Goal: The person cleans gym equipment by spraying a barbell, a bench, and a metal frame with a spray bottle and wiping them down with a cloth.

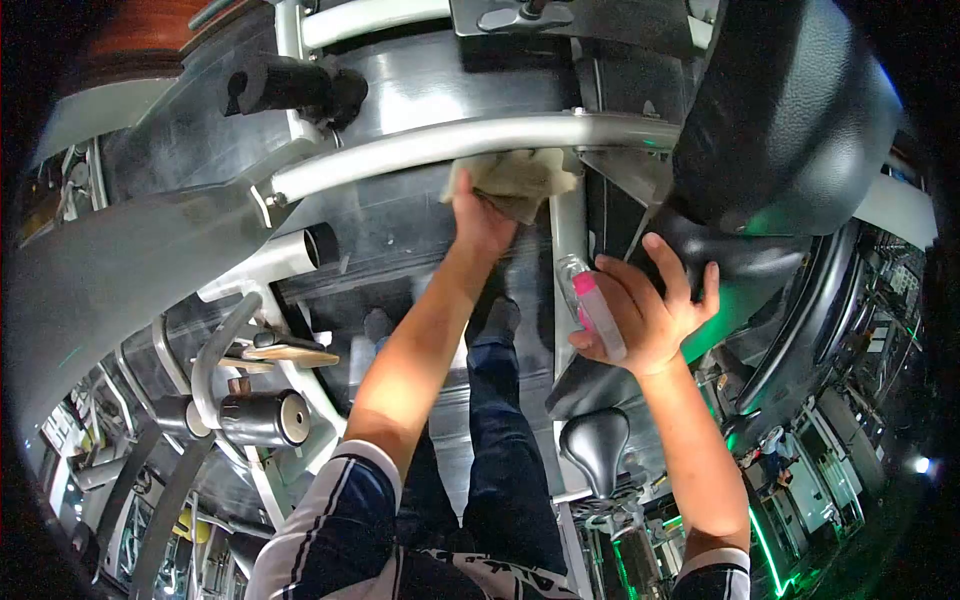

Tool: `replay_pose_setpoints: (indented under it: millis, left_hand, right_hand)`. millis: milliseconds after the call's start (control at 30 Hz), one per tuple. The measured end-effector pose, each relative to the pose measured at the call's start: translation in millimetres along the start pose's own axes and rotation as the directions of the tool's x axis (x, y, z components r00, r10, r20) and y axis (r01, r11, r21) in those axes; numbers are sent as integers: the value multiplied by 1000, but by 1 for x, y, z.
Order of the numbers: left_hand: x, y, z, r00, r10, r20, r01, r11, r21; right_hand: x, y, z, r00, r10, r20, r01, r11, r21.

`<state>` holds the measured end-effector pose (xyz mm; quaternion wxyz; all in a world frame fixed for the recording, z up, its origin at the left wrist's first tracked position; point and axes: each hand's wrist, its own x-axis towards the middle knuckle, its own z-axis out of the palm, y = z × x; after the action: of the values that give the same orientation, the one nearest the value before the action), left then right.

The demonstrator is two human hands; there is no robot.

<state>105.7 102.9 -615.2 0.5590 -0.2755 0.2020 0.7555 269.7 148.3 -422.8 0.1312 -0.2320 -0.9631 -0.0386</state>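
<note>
My left hand [483, 222] reaches forward and grips a beige cloth [520, 182]. The cloth is bunched up and lies against the underside of a curved silver tube [430, 143] of a gym machine. In my right hand [655, 322] is a small translucent spray bottle [606, 325] with a pink collar and a clear top. It leans between the thumb and palm, while the other fingers are spread beside a black padded seat [725, 250].
A large black pad [790, 120] rises at the upper right. Foam rollers [265, 418] and bent metal bars stand at the lower left. A grey machine cover [140, 290] fills the left side. A small black saddle [595, 450] sits below my right hand.
</note>
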Motion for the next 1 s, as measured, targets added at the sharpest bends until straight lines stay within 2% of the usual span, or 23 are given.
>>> replay_pose_setpoints:
  millis: [67,100,167,200,267,433,533,567,633,700,767,800,833,867,900,967,1000]
  left_hand:
    - [-13,21,-4,989,98,-110,-84,989,120]
    - [-14,32,-11,990,92,-111,-78,989,122]
    - [-17,56,-21,980,179,-85,-179,984,0]
    - [-20,67,-24,978,185,-92,-185,983,7]
    - [-23,93,-27,941,233,-245,-248,968,-29]
    - [-42,148,-32,901,359,-243,-371,929,-3]
    - [-69,162,-38,859,493,-138,-460,861,217]
    - [-76,169,-38,857,497,-136,-461,858,227]
    - [-87,180,-40,730,666,-150,-546,702,457]
    - [-93,199,-44,706,704,-77,-511,582,633]
    - [-88,212,-49,678,725,120,-426,254,868]
    - [-88,209,-50,679,724,124,-427,252,868]
    - [-87,204,-50,568,755,327,-443,-55,895]
    - [-86,200,-46,456,715,529,-415,-355,838]
    - [-87,200,-43,460,713,529,-414,-354,839]
    - [-87,209,-35,336,636,694,-22,-732,681]
    - [-86,232,-24,424,325,845,167,-945,280]
  right_hand:
    - [2,0,-2,1000,14,-5,-14,1000,-2]
    - [2,1,-3,1000,20,-3,-20,1000,-5]
    - [2,0,-3,1000,15,17,-15,1000,-4]
    - [3,0,-5,1000,16,17,-17,1000,8]
    - [4,1,-6,999,13,51,-12,1000,-12]
    - [5,-1,-6,998,39,56,-38,999,-25]
    - [7,0,-7,999,22,45,-20,999,-45]
    - [8,-1,-8,999,22,46,-20,998,-51]
    - [10,-2,-8,999,19,40,-17,999,-51]
    - [9,-2,-8,999,11,43,-8,998,-59]
    - [9,-2,-7,1000,11,20,-10,997,-73]
    - [9,-3,-7,1000,14,18,-13,997,-75]
    - [9,-3,-6,1000,13,11,-12,997,-72]
    - [9,-2,-6,1000,11,3,-11,997,-71]
    - [8,-2,-7,1000,14,6,-13,997,-72]
    - [9,-2,-7,1000,11,-5,-11,998,-59]
    - [9,-3,-6,1000,14,-2,-14,998,-53]
